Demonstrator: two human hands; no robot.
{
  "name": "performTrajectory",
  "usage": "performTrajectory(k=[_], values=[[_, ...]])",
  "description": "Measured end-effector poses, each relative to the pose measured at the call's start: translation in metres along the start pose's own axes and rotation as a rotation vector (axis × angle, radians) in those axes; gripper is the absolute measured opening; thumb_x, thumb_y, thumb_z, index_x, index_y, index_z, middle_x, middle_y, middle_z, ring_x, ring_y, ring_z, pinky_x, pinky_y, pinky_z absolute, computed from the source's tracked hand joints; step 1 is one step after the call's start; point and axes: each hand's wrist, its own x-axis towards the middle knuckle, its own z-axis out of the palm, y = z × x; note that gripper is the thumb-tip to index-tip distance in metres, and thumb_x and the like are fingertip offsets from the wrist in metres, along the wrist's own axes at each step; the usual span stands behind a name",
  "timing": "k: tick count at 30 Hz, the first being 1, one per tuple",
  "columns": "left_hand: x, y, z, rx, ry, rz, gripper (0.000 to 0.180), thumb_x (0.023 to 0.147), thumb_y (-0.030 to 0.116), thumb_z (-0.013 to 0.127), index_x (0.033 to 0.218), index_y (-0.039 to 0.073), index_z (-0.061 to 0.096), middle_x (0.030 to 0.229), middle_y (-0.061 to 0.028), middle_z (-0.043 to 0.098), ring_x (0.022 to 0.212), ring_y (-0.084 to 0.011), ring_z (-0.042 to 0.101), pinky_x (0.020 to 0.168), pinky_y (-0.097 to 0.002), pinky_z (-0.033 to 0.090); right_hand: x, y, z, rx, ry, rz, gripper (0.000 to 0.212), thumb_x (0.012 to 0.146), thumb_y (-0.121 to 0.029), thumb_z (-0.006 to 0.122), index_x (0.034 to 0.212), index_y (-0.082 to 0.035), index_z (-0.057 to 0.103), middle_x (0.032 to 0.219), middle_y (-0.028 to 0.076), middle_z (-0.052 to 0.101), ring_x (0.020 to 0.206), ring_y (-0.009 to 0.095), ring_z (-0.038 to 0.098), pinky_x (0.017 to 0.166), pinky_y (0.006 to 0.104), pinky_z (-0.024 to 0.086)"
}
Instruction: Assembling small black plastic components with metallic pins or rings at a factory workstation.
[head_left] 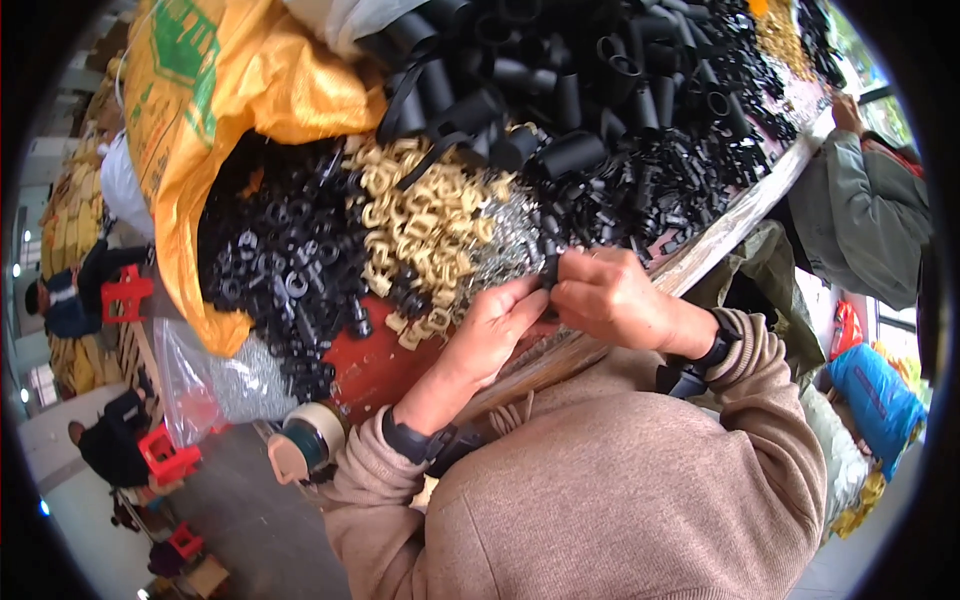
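At the near edge of the table, my left hand (490, 335) and my right hand (612, 300) meet with fingers pinched together. Between them is a small black plastic part (549, 272), mostly covered by the fingers, so its exact kind is hard to make out. Just beyond lies a heap of cream-coloured plastic clips (425, 225), with thin silver metal pieces (508, 235) beside it. Black rings and fittings (290, 265) are piled to the left. Small black plastic parts (650, 185) spread to the right, below wide black tubes (570, 100) at the back.
An orange woven sack (270, 85) gapes at the left. A clear bag of small metal pieces (250, 380) and a tape roll (318, 430) sit near the left corner. A wooden rail (735, 220) edges the table. Another person in a grey-green jacket (865, 220) is at the right.
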Motion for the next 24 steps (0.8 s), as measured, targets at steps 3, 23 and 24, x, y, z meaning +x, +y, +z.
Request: performTrajectory(k=[3, 23, 24], values=[[0.003, 0.003, 0.001, 0.088, -0.077, 0.046, 0.022, 0.088, 0.012, 0.042, 0.102, -0.003, 0.048, 0.094, -0.0049, 0.053, 0.085, -0.0111, 0.054, 0.076, -0.0265, 0.048, 0.005, -0.003, -0.001, 0.088, -0.020, 0.043, 0.013, 0.057, -0.003, 0.062, 0.063, -0.003, 0.051, 0.065, 0.006, 0.044, 0.052, 0.022, 0.048, 0.045, 0.0298, 0.039], [-0.039, 0.020, 0.003, -0.236, -0.103, 0.189, 0.020, 0.085, 0.011, 0.048, 0.100, -0.003, 0.050, 0.094, -0.0115, 0.056, 0.078, -0.0162, 0.059, 0.071, -0.0233, 0.049, 0.018, -0.023, -0.009, 0.312, 0.177, -0.030, 0.008, 0.064, -0.002, 0.063, 0.070, -0.003, 0.058, 0.064, 0.006, 0.048, 0.056, 0.021, 0.050, 0.049, 0.0286, 0.039], [-0.042, 0.018, 0.001, -0.219, -0.112, 0.195, 0.020, 0.085, 0.011, 0.048, 0.100, -0.003, 0.050, 0.094, -0.0115, 0.056, 0.078, -0.0162, 0.059, 0.071, -0.0233, 0.049, 0.012, -0.022, -0.009, 0.343, 0.208, -0.046, 0.007, 0.065, -0.002, 0.063, 0.071, -0.002, 0.058, 0.064, 0.006, 0.048, 0.057, 0.019, 0.050, 0.049, 0.0277, 0.039]])
